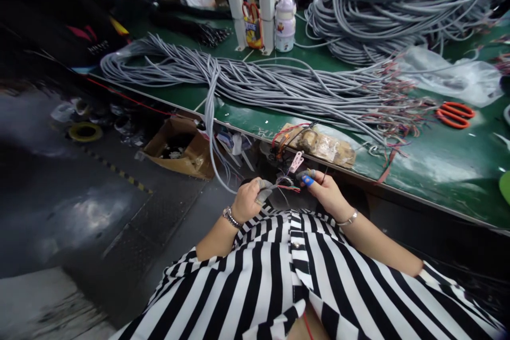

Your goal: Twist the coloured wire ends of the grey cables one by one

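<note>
Jutting past the fingers of the left hand [247,203], which grasp it, a grey cable end [273,187] points toward the right hand [325,194], in front of the striped shirt [261,276] and just off the near edge of the counter [442,167]. Its grey sheath gives way to thin loose wires [292,188], red and green among them. Both hands sit roughly level, forearms angled inward. The right fingers, with a blue covering [307,180] on the thumb, bend close beside the wire tips; whether they pinch anything cannot be told. More grey cables [279,82] lie bundled along the counter.
</note>
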A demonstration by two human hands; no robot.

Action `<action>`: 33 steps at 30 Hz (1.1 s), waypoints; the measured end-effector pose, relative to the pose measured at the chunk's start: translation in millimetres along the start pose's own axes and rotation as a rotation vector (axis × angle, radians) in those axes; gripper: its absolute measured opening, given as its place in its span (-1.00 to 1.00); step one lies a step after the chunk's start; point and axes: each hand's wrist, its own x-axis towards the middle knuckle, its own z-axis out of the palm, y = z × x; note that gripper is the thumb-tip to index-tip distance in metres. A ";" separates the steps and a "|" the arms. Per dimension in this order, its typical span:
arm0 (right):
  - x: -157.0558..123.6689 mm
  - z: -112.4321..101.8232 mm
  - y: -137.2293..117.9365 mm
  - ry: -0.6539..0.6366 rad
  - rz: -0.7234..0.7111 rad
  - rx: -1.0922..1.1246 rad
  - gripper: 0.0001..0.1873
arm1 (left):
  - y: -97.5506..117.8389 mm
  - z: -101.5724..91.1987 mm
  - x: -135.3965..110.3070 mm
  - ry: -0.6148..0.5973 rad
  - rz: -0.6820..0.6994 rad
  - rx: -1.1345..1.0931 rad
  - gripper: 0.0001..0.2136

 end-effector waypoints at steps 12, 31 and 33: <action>-3.6 24.2 -1.0 -0.094 0.261 0.309 -0.56 | 11.2 0.2 2.9 -0.299 -0.286 -0.552 -0.63; -4.4 13.1 -22.9 -0.159 0.279 0.107 -0.48 | 4.1 6.7 3.6 -0.300 -0.230 -0.458 -0.64; -5.7 9.8 -22.4 -0.183 0.243 0.035 -0.51 | 3.3 6.8 2.9 -0.280 -0.240 -0.460 -0.64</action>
